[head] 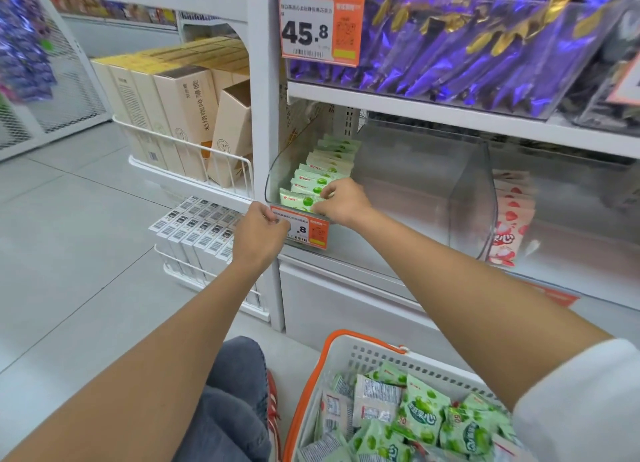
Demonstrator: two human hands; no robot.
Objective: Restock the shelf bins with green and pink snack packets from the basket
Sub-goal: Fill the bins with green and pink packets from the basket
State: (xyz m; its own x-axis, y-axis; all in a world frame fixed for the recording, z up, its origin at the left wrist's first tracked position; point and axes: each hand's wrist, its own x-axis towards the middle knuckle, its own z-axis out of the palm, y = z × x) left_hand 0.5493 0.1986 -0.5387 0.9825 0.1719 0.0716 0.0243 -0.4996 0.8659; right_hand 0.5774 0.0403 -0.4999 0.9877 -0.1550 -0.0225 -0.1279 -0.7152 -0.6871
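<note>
We are noting the right hand point(341, 201) sitting over the front lip of a clear bin point(273, 174) on the lower shelf, its fingertips curling down onto and pinching the top edge of the nearest green snack packets point(311, 181). These are standing upright in a row that runs from near to far along the bin's left side. The left hand point(261, 231) is sitting at the bin's near-left corner with fingers curled, overlapping the left end of the orange price tag point(313, 231); we cannot tell whether it is gripping the tag or the bin. A white basket point(346, 361) with orange handles is resting on the floor at near right, holding a loose heap of green packets point(422, 409), some lying face down. Pink packets point(509, 219) are standing in a bin further right, with another clear bin point(433, 170) lying between. Above, purple packets point(467, 45) are filling the upper bin beside a tag reading 45.8 point(320, 28). To the left, beige cartons point(183, 115) are standing in a wire rack point(194, 156). A knee in jeans point(235, 375) is showing near the basket.
</note>
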